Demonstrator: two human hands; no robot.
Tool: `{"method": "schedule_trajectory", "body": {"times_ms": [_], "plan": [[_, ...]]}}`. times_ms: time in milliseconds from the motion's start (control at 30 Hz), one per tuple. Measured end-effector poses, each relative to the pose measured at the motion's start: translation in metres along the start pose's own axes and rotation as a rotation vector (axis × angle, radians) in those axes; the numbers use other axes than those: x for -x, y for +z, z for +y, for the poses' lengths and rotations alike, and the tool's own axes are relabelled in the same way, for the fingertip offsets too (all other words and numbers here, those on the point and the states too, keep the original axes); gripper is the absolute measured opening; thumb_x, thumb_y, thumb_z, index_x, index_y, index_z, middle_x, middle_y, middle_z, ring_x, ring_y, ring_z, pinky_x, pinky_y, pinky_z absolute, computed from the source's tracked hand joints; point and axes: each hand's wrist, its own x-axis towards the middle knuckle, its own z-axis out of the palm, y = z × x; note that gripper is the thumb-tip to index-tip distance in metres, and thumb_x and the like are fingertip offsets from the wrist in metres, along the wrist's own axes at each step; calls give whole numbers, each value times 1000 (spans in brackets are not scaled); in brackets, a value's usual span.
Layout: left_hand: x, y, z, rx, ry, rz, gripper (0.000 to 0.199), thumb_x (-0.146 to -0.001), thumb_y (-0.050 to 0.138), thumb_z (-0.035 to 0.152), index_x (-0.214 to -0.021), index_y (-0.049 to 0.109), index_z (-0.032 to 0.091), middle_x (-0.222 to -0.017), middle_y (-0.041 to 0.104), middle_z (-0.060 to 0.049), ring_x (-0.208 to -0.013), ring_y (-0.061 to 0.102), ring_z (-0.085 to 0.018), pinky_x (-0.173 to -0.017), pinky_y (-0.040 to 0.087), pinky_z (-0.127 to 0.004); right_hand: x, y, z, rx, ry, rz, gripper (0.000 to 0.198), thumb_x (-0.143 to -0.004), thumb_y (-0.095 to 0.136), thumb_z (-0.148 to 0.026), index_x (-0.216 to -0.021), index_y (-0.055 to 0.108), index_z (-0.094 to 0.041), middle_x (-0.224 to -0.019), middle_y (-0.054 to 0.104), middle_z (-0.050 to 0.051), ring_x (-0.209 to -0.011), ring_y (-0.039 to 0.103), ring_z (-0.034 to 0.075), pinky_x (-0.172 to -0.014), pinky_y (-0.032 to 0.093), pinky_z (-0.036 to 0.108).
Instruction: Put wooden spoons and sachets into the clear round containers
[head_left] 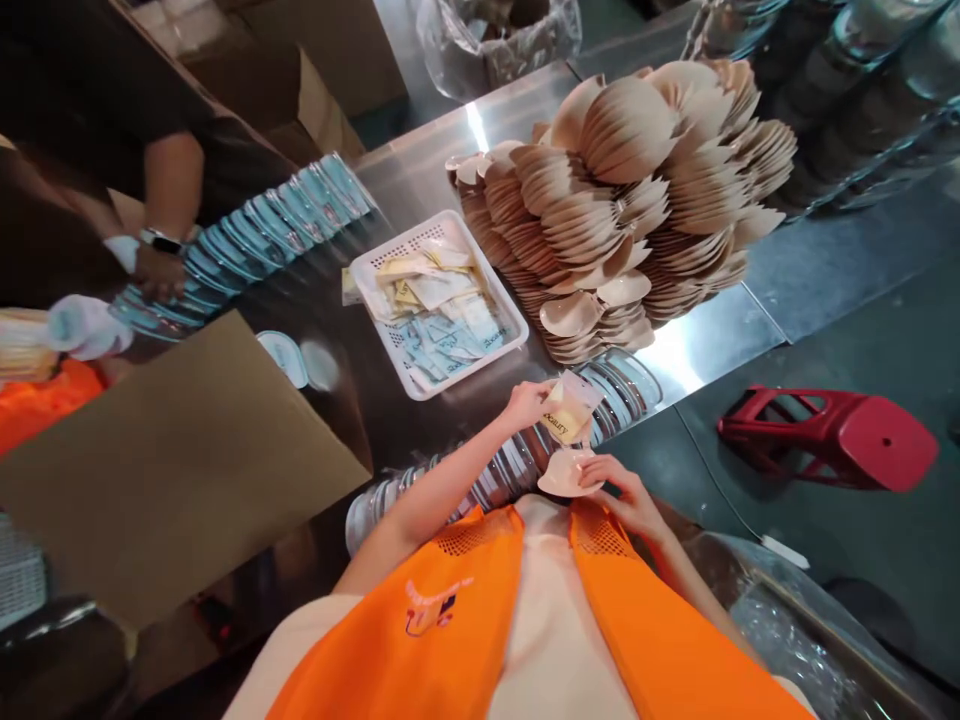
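Note:
My left hand [529,405] is closed on a small yellow-and-white sachet [567,418] with dark lettering, pinched at its edge. Just below it, near my chest, my right hand [621,492] grips a pale pink plastic scoop [561,474] by its bowl. Behind both hands a row of clear round containers [510,468] runs along the table's near edge. A white perforated basket [411,385] of yellow and blue sachets stands beyond my left hand. Past the row rises a big pile of nested pink scoops [622,130].
A brown cardboard flap [180,470] juts over the table's left side. Behind it lies a row of blue-lidded containers [277,225], with a co-worker's hand [159,272] at its end. A red stool [840,440] is on the floor at right; a plastic-lined bin [499,60] stands beyond.

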Motion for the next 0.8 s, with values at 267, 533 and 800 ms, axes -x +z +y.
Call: {"method": "schedule_trajectory", "body": {"times_ms": [267,533,800], "plan": [[19,21,30,180,288,45,18,-103,53,25,-121,54,21,-122,67,-8,-105,66,-19,-95,56,-34,-79,8,26,-137,251,473,80,-96,52,-76,-157,40,-26,-142,66,16,-131,66,34,-103,61,53],[94,-24,-34,-346,577,-124,39,-103,60,59,-105,71,22,-117,72,-10,-113,63,-27,-107,48,-45,-32,-2,33,-539,531,509,81,-81,73,-73,-145,57,-26,-125,77,10,-98,78,33,-76,66,45],[123,-7,-92,-699,761,-57,30,-101,62,40,-123,75,24,-131,67,-14,-125,57,-32,-111,44,-56,47,29,9,-476,719,316,90,-74,87,-61,-151,57,-26,-150,64,11,-129,66,34,-103,59,44]]}}
